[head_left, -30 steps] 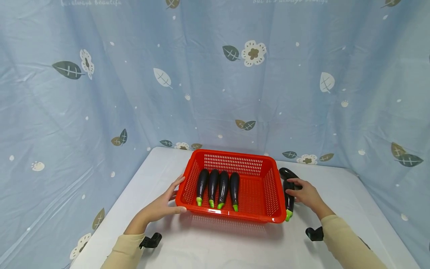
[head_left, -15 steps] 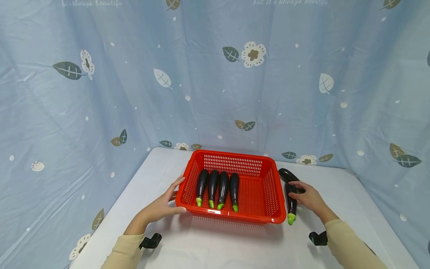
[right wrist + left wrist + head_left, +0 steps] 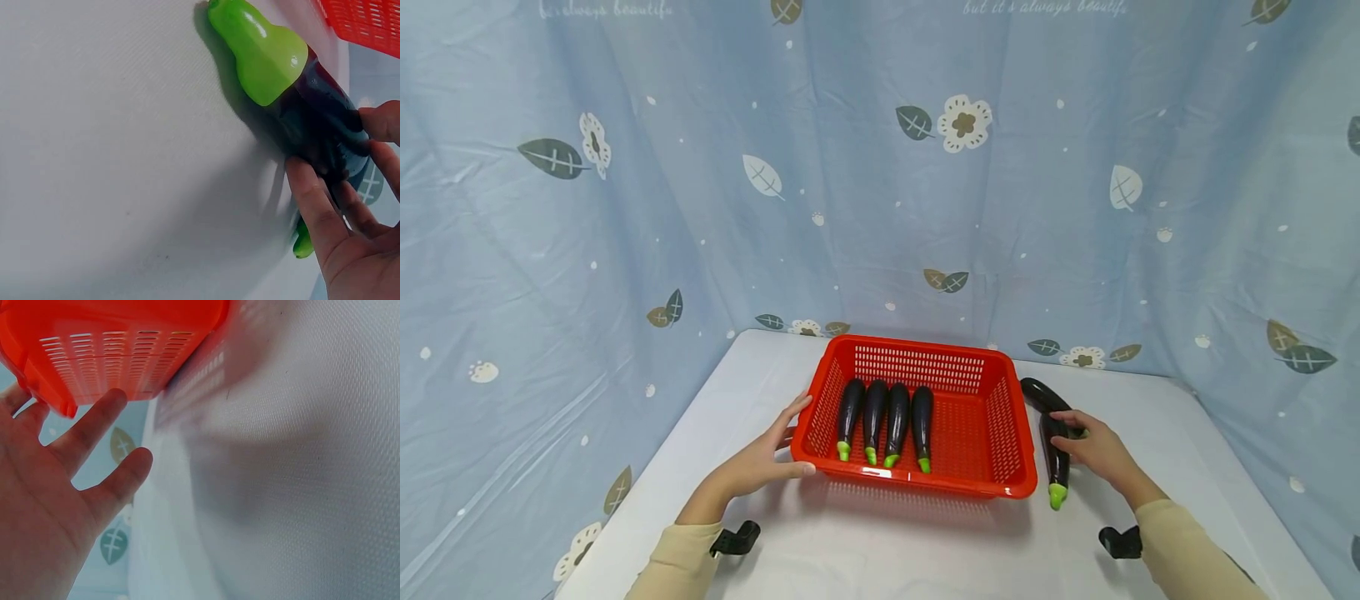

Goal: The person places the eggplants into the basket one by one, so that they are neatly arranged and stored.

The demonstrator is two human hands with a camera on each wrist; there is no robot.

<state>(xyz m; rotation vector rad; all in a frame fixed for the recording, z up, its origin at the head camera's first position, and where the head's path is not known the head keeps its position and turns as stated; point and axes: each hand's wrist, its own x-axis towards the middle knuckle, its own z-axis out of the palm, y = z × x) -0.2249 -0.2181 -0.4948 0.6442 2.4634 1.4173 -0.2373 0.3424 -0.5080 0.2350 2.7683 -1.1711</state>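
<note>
A red plastic basket stands mid-table with several dark purple eggplants side by side in its left part, green stem ends facing me. My left hand is at the basket's left end, fingers straight and spread; the upper fingers lie right at its wall in the left wrist view. To the right of the basket, my right hand holds an eggplant between thumb and fingers, green end toward me. Behind it lies a second eggplant, slanted and partly hidden by the hand.
A white cloth covers the table. Blue curtains printed with leaves and flowers hang behind and at the sides. Black wrist mounts sit at both sleeves.
My right hand has moved right and toward me with the eggplant, away from the basket's right side, uncovering more of the eggplant behind. My left hand has stayed in place.
</note>
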